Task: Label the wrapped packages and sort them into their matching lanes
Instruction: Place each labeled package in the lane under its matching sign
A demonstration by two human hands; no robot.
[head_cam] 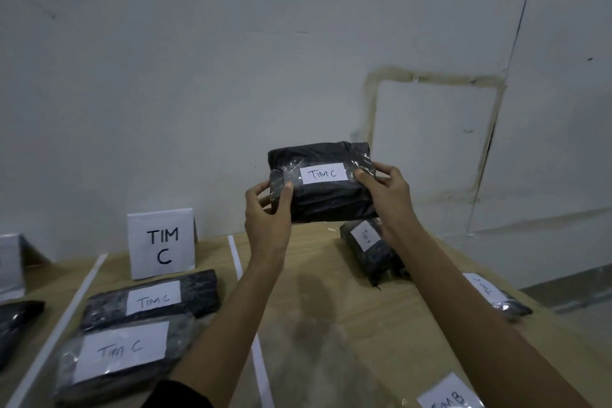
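Observation:
I hold a black wrapped package (326, 197) up in front of the wall, above the wooden table (331, 291). Its white label reads "TIM C" under clear tape. My left hand (270, 209) grips its left end with the thumb on the front. My right hand (385, 190) grips its right end, thumb beside the label. A standing "TIM C" sign (161, 245) marks the lane to the left. Two packages labelled "TIM C" lie there, one behind (150, 301) and one nearer (122, 354).
White tape strips (246, 308) divide the table into lanes. A "TIM A" package (371, 250) lies under my right forearm, another labelled package (496, 296) at the right edge. A loose "TIM B" label (452, 397) sits bottom right. A dark package (13, 328) and another sign (10, 262) stand far left.

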